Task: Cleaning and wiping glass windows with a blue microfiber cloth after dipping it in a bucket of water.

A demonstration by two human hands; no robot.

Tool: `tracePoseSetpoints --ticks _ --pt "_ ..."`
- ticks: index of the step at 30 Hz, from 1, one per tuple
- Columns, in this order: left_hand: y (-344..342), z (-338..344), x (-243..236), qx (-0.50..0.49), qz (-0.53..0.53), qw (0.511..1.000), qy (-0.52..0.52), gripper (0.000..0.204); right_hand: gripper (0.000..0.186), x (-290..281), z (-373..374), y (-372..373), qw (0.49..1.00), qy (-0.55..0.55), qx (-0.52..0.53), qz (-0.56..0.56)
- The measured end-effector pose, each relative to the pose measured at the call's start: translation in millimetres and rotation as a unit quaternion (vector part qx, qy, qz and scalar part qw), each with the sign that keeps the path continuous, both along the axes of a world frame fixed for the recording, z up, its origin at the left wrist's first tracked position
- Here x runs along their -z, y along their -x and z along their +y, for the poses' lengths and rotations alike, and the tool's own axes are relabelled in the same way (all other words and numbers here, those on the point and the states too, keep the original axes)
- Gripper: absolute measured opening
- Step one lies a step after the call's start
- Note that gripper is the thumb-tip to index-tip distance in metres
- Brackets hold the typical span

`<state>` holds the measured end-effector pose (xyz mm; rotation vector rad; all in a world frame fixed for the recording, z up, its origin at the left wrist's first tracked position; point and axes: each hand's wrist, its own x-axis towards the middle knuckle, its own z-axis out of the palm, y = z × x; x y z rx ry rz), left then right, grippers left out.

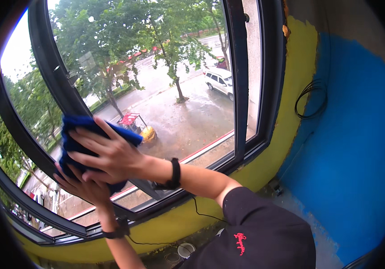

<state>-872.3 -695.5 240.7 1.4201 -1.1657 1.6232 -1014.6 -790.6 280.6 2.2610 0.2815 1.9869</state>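
A dark blue folded cloth (129,134) is pressed against the upright black bar (54,71) of the window frame. My right hand (109,152) holds it from above, fingers stretched across the fabric. Just below, my left hand (87,187) grips the cloth's lower part, its fingers reaching along the bar. The two hands lie close together and overlap slightly. Part of the cloth is hidden under them. Around my right wrist sits a black band (175,173), and another black strap (115,230) is on my left wrist.
The window's lower frame (165,197) runs under my right forearm, above a yellow wall strip (264,175). A coiled black cable (311,99) hangs by the blue wall (349,134). A thin black wire (156,243) trails near my left wrist, beside a white round container (186,250).
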Motion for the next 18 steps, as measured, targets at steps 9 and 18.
tracePoseSetpoints --ticks 9,18 --pt "-3.0 25.3 250.7 0.039 0.144 0.977 -0.149 0.050 0.025 129.4 -24.7 193.0 0.901 -0.390 0.031 -0.186" --pt "79.7 -26.2 216.3 0.110 0.280 0.953 0.039 0.070 0.071 228.0 -106.9 250.0 0.826 -0.524 0.166 -0.121"
